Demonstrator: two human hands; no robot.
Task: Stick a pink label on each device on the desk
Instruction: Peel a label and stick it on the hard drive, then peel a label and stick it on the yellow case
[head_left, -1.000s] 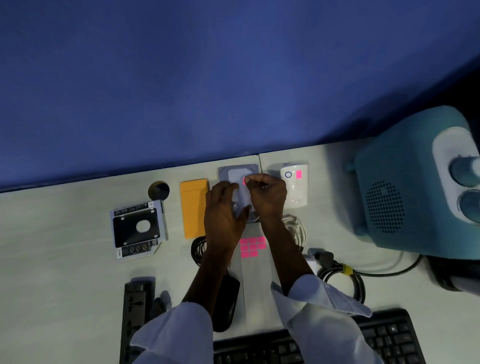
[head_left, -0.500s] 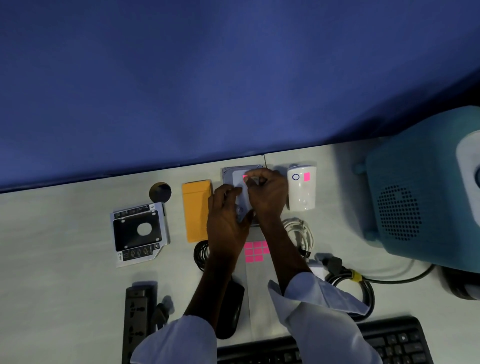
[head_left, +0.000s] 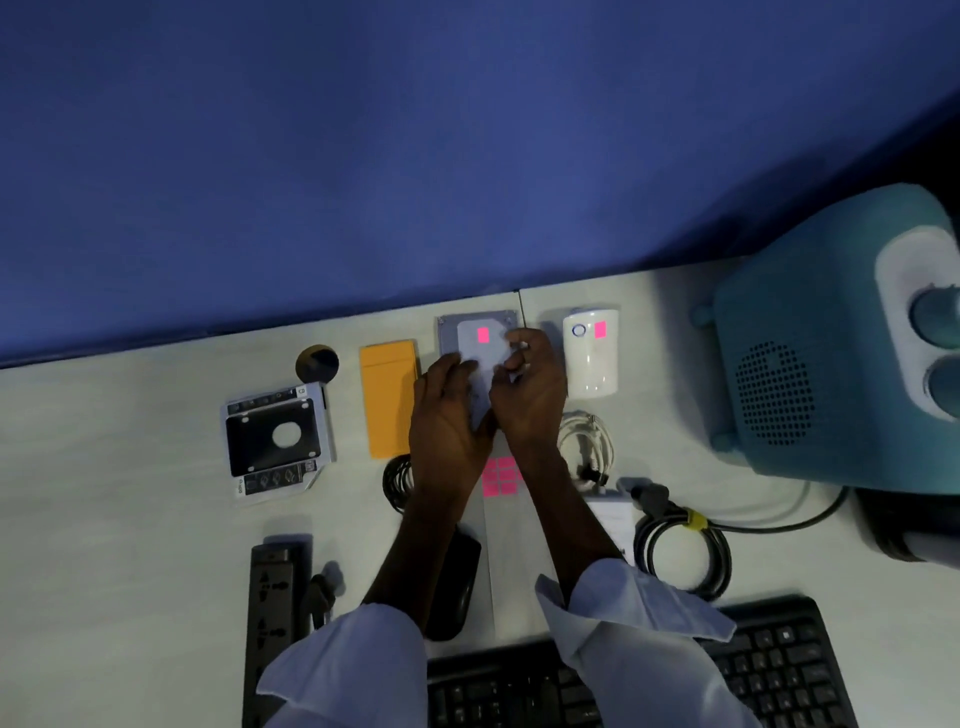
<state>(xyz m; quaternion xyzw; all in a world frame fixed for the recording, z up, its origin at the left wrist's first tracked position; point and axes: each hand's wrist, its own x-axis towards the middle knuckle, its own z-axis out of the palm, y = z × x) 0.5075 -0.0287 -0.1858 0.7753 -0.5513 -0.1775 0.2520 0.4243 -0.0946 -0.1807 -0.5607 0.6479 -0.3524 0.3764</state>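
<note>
At the left of the bench (head_left: 130, 519) the black drive caddy (head_left: 278, 439) and, next to it, the orange device (head_left: 389, 397) carry no pink label yet. The left hand (head_left: 447, 421) lies with relaxed, nearly straight fingers on the left side of the grey hard drive (head_left: 449, 338), steadying it. The change is here: half a second ago the right fingertips covered the pink label (head_left: 483, 334) as they pressed it down, and now they have drawn back, so the label shows whole, flat on the drive's top. Just below the drive, between the wrists, lies the label sheet (head_left: 501, 475) with more pink squares. The right hand (head_left: 535, 400) hovers over the drive's right edge with curled fingers; whether it grips anything cannot be told. The white device (head_left: 591, 364) to its right already wears a label. The drive looks finished, with the orange device and caddy probably remaining.
</note>
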